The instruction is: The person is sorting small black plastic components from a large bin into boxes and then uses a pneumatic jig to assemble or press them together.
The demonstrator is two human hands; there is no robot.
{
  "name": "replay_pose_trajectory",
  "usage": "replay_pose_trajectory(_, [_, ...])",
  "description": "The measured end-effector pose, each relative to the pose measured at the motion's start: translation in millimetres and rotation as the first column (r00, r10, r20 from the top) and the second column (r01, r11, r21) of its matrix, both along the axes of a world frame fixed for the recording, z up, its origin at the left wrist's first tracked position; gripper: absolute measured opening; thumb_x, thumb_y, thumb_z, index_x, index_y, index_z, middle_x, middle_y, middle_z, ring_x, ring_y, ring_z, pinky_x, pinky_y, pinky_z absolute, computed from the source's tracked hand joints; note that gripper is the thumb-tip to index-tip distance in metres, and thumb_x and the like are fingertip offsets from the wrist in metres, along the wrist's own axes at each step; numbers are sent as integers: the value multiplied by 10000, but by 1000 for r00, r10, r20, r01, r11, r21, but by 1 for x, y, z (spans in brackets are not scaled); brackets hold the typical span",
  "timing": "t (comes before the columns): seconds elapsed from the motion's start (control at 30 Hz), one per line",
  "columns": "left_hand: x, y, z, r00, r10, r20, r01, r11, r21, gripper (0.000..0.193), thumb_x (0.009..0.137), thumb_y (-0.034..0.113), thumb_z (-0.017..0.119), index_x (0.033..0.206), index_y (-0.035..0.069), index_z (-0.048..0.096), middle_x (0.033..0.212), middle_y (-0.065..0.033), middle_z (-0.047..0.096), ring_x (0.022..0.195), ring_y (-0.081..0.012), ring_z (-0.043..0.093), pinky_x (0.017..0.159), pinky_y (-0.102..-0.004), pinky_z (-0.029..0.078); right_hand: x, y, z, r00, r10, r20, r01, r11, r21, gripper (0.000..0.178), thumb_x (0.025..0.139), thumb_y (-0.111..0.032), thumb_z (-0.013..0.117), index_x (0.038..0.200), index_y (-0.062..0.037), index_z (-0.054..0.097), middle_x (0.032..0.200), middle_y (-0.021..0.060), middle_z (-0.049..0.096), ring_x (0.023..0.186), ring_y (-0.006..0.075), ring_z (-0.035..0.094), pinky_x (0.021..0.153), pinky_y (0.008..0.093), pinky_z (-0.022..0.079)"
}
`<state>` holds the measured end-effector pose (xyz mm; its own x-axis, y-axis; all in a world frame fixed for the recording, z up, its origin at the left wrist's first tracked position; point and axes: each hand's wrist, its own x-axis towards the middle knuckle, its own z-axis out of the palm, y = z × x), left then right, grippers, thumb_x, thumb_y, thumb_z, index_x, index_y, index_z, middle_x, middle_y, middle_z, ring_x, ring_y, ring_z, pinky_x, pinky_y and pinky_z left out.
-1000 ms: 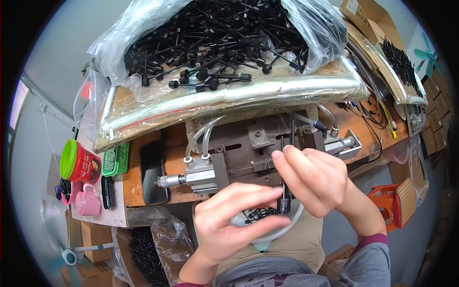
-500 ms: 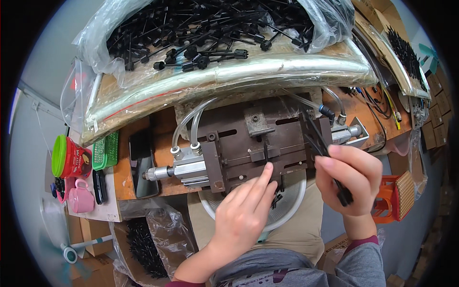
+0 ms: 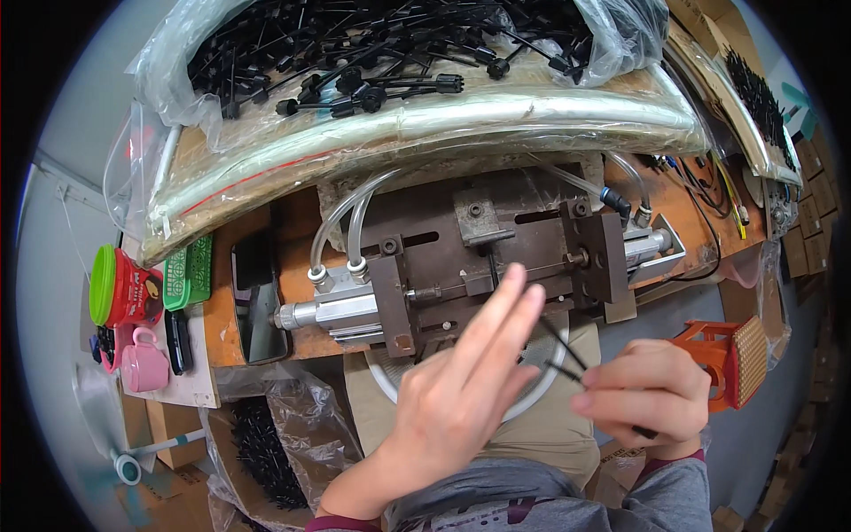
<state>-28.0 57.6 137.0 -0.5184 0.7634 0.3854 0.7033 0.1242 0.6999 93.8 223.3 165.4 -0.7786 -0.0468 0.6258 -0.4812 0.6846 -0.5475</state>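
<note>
Your right hand [image 3: 651, 390] grips thin black rods [image 3: 568, 348] on the near side of the metal fixture [image 3: 443, 262]. Your left hand [image 3: 456, 386], fingers extended, partly hides a black part [image 3: 494, 264] there; contact is unclear. You're apparently seating it; next calls for checking alignment.

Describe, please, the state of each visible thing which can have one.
Left bare hand, open, outstretched
Right bare hand, closed
Slender black rods, gripped, slanting
Clear plastic bag, open
Black rectangular phone, lying flat, screen dark
Clear flexible tubes, attached to boxy silver metal actuator
</note>
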Motion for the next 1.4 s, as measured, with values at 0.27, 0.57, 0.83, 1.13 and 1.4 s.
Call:
replay_pose_trajectory(0.27, [-4,-12,4,996,-79,-34,84,982,171,406,668,-13,799,1066,-28,718,1137,-189,695,978,-266,707,818,-335,587,1,-5,4,996,-37,84,54,978,-203,289,696,57,773,964,-51,772,953,96,709,714,172,679,617,274,551])
replay_pose_trajectory(0.57, [-1,-12,-20,982,10,-190,1,998,58,373,685,80,824,1027,-16,714,1307,-223,602,979,-279,693,825,-330,569,6,-2,-22,956,-279,94,289,824,-488,391,829,-197,648,1150,27,654,1030,168,674,823,236,706,804,344,526])
replay_pose_trajectory(0.83, [8,4,-41,868,132,-479,-189,979,-71,361,684,158,810,1019,44,735,1237,-173,664,622,-129,628,565,-240,477,7,-5,-25,961,-250,120,277,839,-468,846,967,-684,321,1258,68,576,1231,255,587,1014,353,689,944,453,507])
replay_pose_trajectory(1.13, [2,8,-29,836,103,-539,-222,962,-160,335,693,191,809,987,51,729,1194,-131,693,502,-102,555,500,-229,427,4,-1,-25,980,-189,62,195,859,-474,429,887,-209,647,1202,81,605,1239,260,585,1045,376,680,947,435,526])
replay_pose_trajectory(1.4, [-32,-1,22,934,180,-309,-169,984,63,423,668,156,883,1049,56,728,1094,-121,726,787,-187,696,676,-267,546,-3,-11,-20,949,-266,169,274,961,-29,386,711,62,761,1090,24,699,1208,208,612,981,290,675,820,350,572])
